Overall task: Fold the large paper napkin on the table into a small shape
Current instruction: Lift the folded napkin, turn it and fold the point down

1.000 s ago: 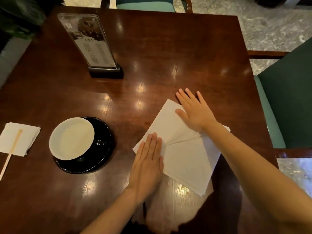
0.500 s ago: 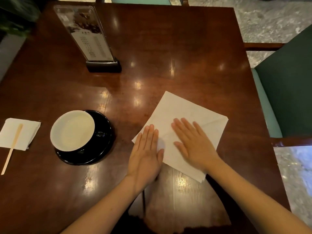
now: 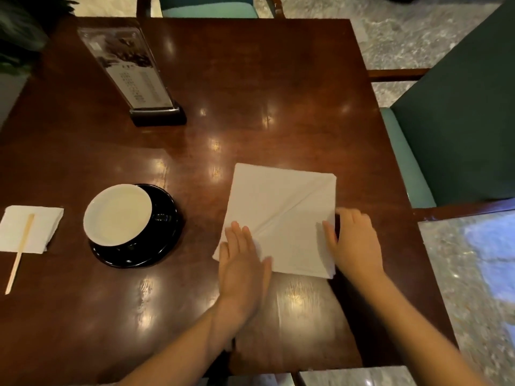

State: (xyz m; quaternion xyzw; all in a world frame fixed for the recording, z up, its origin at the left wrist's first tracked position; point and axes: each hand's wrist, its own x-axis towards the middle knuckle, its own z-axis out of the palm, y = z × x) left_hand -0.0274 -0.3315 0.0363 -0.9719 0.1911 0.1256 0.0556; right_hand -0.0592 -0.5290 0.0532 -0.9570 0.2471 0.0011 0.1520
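Dark glossy table (image 3: 250, 79), napkin (image 3: 281, 215) lying flat near the front edge w/ a diagonal crease. Left hand (image 3: 242, 263) flat, fingers together, pinning the near-left corner. Right hand (image 3: 354, 240) at the right edge, fingers curled; grip unclear. Tip: keep the left planted, lift the edge cleanly, match corners before pressing.

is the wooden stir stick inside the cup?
No, the stir stick lies across the small napkin at the table's left edge, apart from the cup.
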